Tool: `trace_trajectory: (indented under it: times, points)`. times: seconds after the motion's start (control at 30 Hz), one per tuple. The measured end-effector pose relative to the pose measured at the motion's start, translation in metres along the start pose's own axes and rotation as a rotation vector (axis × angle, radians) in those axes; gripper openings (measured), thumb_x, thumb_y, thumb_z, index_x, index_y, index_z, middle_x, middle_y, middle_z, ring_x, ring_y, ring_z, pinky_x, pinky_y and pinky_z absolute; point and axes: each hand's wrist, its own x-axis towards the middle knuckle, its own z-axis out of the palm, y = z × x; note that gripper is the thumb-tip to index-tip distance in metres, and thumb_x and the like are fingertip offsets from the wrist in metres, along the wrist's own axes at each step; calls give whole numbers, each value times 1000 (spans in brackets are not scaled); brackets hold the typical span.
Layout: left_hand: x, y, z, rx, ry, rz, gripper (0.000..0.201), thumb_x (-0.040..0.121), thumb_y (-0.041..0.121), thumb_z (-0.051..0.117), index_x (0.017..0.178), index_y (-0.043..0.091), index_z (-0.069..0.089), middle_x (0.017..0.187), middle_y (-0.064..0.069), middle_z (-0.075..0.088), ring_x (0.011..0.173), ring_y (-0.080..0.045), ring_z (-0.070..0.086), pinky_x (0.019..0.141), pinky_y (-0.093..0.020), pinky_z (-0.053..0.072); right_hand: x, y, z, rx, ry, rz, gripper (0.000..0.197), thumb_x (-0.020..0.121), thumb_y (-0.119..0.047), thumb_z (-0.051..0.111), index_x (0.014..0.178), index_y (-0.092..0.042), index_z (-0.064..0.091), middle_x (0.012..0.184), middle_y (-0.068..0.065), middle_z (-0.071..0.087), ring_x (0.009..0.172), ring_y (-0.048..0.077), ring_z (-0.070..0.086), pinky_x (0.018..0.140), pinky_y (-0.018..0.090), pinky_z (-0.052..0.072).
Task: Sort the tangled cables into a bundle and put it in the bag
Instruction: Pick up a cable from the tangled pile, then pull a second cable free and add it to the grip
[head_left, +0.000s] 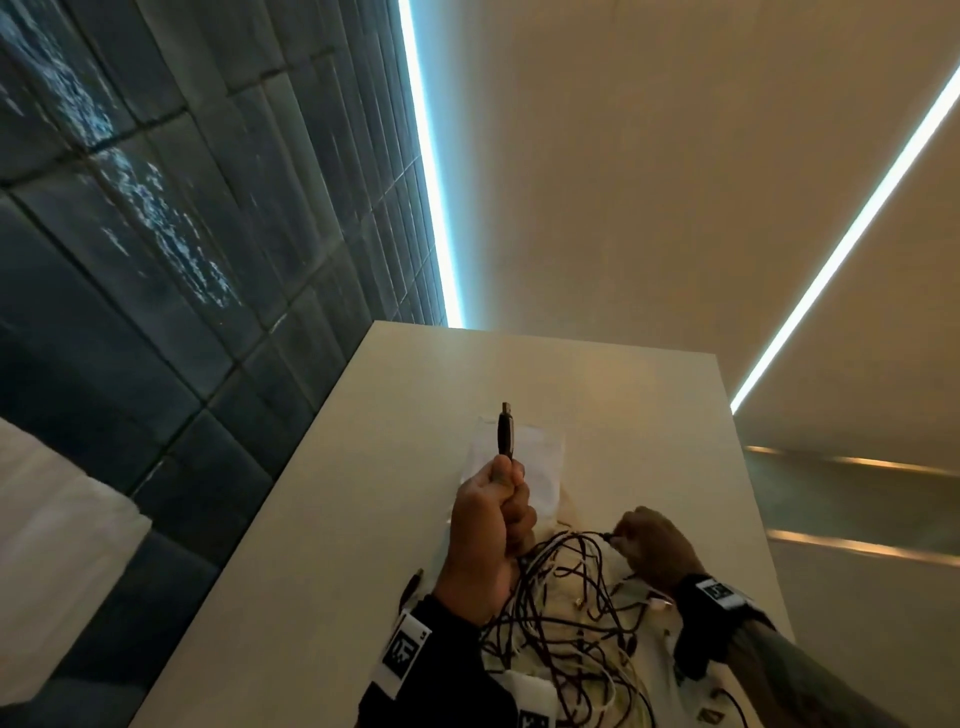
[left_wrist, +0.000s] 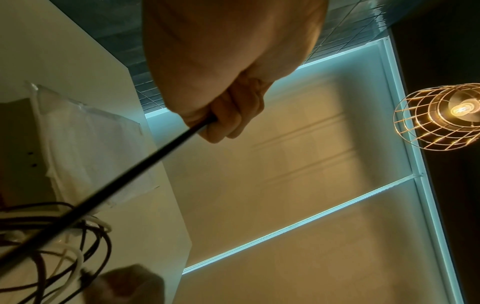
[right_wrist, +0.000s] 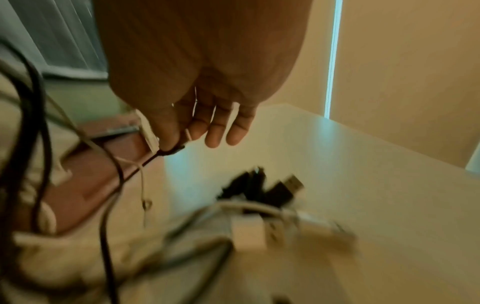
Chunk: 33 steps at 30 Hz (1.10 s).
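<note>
A tangle of black and white cables lies on the near part of the white table. My left hand is raised in a fist round a black cable, whose USB plug sticks up above the fingers. My right hand pinches the end of a thin black cable between thumb and forefinger at the tangle's right side; its other fingers hang straight. A clear plastic bag lies flat on the table beyond both hands.
Loose plugs lie near the right wrist: a black USB plug and white plugs. The table's left edge drops beside a dark tiled wall. A wire-cage lamp hangs overhead.
</note>
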Motion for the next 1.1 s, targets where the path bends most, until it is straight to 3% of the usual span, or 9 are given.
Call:
trace_trajectory:
  times: [0.13, 0.27, 0.33, 0.47, 0.57, 0.63, 0.8, 0.9, 1.1]
  points:
    - [2, -3, -1, 52, 30, 45, 29, 103, 18, 32, 77, 14, 45, 50, 7, 26, 38, -5, 15, 36, -20, 11, -4, -39, -39, 492, 274, -57, 9, 82, -16, 75, 81, -10, 68, 79, 0, 70, 76, 14, 66, 66, 20, 50]
    - [1, -4, -2, 113, 70, 102, 28, 104, 21, 35, 86, 10, 53, 52, 5, 29, 40, -6, 18, 36, -20, 16, -20, -93, -78, 1358, 228, -10, 13, 92, -10, 62, 92, -1, 52, 93, 23, 73, 92, 33, 71, 81, 43, 57]
    - [-1, -3, -2, 185, 95, 140, 26, 104, 22, 37, 95, 6, 56, 53, 6, 29, 41, -7, 19, 39, -23, 15, -32, -118, -93, 1515, 182, -59, 11, 96, -13, 57, 95, -4, 51, 85, 25, 69, 78, 37, 70, 73, 45, 58]
    - [0, -1, -2, 411, 147, 202, 26, 100, 26, 48, 108, 5, 62, 50, 4, 31, 42, -8, 24, 41, -24, 20, -57, -160, -105, 1492, 105, -139, 25, 88, -27, 60, 90, -4, 51, 62, 14, 46, 43, 17, 37, 42, 26, 36]
    - [-5, -2, 1, 549, 115, 205, 29, 97, 27, 54, 112, 4, 65, 67, -28, 52, 53, -35, 43, 45, -38, 39, -69, -181, -99, 1465, 35, -178, 26, 90, -30, 57, 88, -6, 48, 58, 8, 41, 44, 12, 27, 40, 23, 22]
    - [-11, -3, -2, 545, 111, 236, 24, 96, 23, 57, 112, 8, 68, 91, -26, 60, 78, -46, 50, 66, -50, 46, -75, -185, -93, 1429, 14, -179, 22, 95, -27, 53, 93, -6, 47, 61, 6, 42, 47, 11, 29, 43, 25, 25]
    - [-13, 6, -15, 480, 174, 296, 21, 98, 15, 51, 94, 9, 72, 45, 8, 46, 43, -11, 39, 42, -19, 32, -92, -181, -80, 1281, -58, -215, 9, 98, -11, 51, 97, -4, 46, 65, 10, 57, 54, 16, 44, 51, 25, 36]
    - [-12, 15, -19, 368, 176, 312, 27, 101, 22, 46, 96, 7, 69, 47, 8, 26, 41, -9, 20, 41, -24, 17, -105, -185, -75, 1211, 26, -240, 19, 97, -11, 54, 85, 5, 52, 55, -6, 51, 50, 11, 40, 49, 23, 34]
    - [-20, 13, -11, 545, 103, 334, 34, 102, 26, 43, 76, 12, 60, 45, 12, 45, 41, -3, 37, 44, -15, 31, -107, -205, -86, 1134, 141, -309, 31, 98, -22, 52, 85, 6, 56, 57, -10, 46, 50, 6, 35, 48, 25, 31]
